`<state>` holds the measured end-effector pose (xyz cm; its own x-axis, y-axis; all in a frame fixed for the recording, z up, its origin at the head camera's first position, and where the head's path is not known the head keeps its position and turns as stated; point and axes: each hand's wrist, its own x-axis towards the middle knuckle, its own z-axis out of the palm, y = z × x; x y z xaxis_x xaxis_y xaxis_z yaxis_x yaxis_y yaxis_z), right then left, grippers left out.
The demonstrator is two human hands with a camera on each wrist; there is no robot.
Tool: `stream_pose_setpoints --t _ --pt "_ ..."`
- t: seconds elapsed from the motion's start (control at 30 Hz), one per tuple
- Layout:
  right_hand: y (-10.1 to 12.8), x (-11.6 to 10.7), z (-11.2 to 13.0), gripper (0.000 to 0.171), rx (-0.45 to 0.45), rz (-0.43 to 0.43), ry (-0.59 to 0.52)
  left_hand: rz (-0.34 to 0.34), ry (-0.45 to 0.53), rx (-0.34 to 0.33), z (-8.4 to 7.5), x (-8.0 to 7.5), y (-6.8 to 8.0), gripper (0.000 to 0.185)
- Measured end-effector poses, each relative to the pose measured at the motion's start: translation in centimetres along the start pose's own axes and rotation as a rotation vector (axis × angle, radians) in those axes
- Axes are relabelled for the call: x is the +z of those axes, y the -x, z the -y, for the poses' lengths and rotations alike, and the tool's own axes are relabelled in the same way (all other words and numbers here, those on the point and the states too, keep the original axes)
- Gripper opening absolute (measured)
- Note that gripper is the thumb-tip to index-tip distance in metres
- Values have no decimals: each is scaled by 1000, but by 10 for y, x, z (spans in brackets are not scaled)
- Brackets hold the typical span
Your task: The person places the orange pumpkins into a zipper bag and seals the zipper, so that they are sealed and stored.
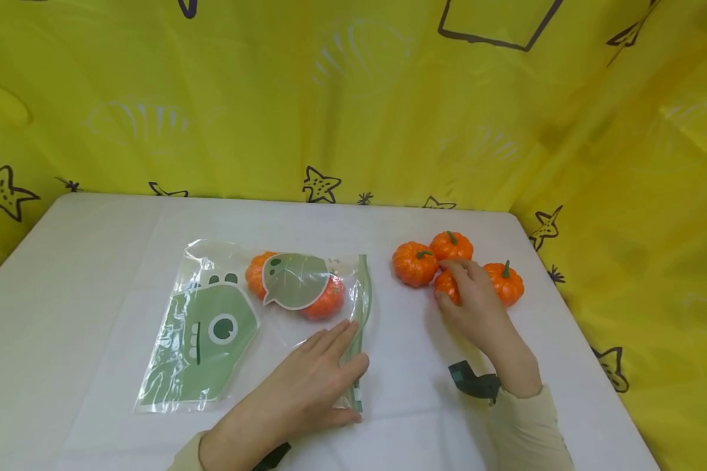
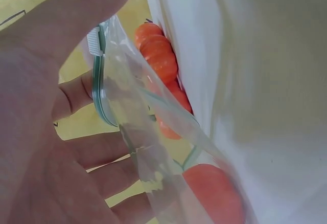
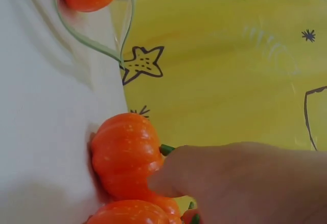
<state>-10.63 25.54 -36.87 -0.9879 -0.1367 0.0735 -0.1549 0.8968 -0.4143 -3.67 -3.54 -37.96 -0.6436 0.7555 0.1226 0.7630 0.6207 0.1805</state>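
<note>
Left hand (image 1: 306, 392) lying nearest the camera, fingers straight and relaxed, pressing flat on the zipper edge of the clear zip bag (image 1: 212, 333) with the green dinosaur print. From the left wrist view, thumb and fingers (image 2: 87, 152) sitting on either side of the bag's green zip strip (image 2: 97, 88), not really clenching anything. Bag lying flat on the white table (image 1: 94, 248), left of centre, holding two small orange pumpkins (image 1: 321, 297) partly hidden behind a printed speech bubble.

Right hand (image 1: 477, 307) reaching over to the right side of the table, fingers curled around one toy pumpkin (image 1: 446, 286) in a cluster of four, gripping it while it's sitting on the table. Other three loose pumpkins (image 1: 414, 263) crowding just beside it, touching or nearly so. Yellow starfish-print cloth (image 1: 353, 98) hanging all around behind the table.
</note>
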Motion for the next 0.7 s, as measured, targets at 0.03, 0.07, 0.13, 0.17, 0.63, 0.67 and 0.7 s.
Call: stream_pose_setpoints --t 0.03,0.07,0.13,0.17,0.63,0.67,0.7 --pt "1 0 -1 47 5 15 8 -3 -3 5 -1 0 0 51" --pt "1 0 -2 47 7 28 14 -3 -7 10 -1 1 0 51" --pt "3 -1 -3 47 7 55 25 -6 -15 20 -2 2 0 52" --pt "3 -1 -4 47 8 65 28 -8 -17 24 -3 2 0 52" --pt "5 -6 -9 50 -11 51 64 16 17 33 -5 0 -1 45" --pt "5 -7 -9 52 -4 63 61 17 17 32 -6 0 -1 45" --pt "6 -8 -9 54 2 83 53 19 20 32 -6 -1 -1 45"
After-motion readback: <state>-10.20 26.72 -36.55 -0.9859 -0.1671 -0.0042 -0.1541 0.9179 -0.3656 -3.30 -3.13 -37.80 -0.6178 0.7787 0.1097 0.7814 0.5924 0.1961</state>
